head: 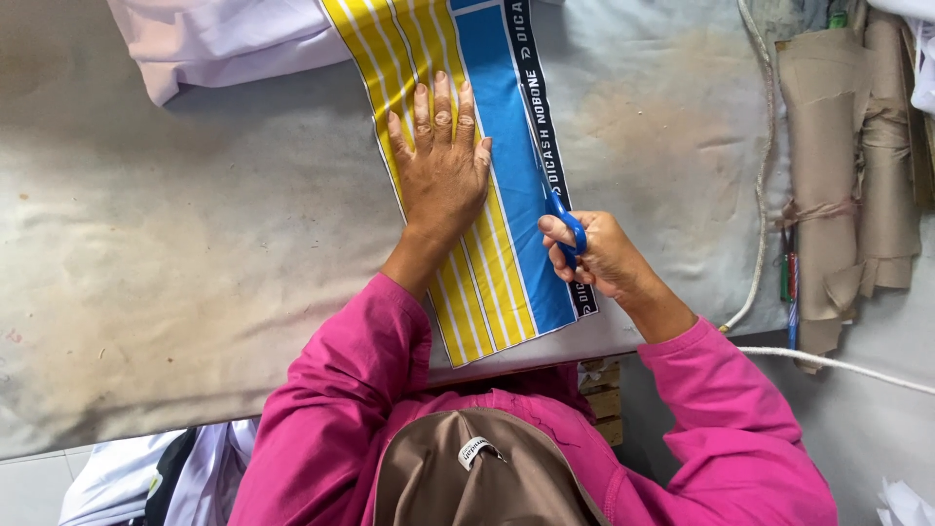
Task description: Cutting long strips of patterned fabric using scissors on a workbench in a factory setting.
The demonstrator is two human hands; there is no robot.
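Left of the long yellow-and-blue striped fabric strip [477,195], the grey, stained cloth-covered desk [195,224] lies open and wide. Pale folded fabric [224,39] blocks the far-left corner. To the right, a white rope [765,175] and tied brown paper rolls [842,166] narrow the passage.

At 6 o'clock, a small white rectangular label [478,451] sits on the crown of my brown cap [467,482]. At 12 o'clock, a narrow dark lettered band [542,127] edges the blue-and-yellow striped fabric [487,146].
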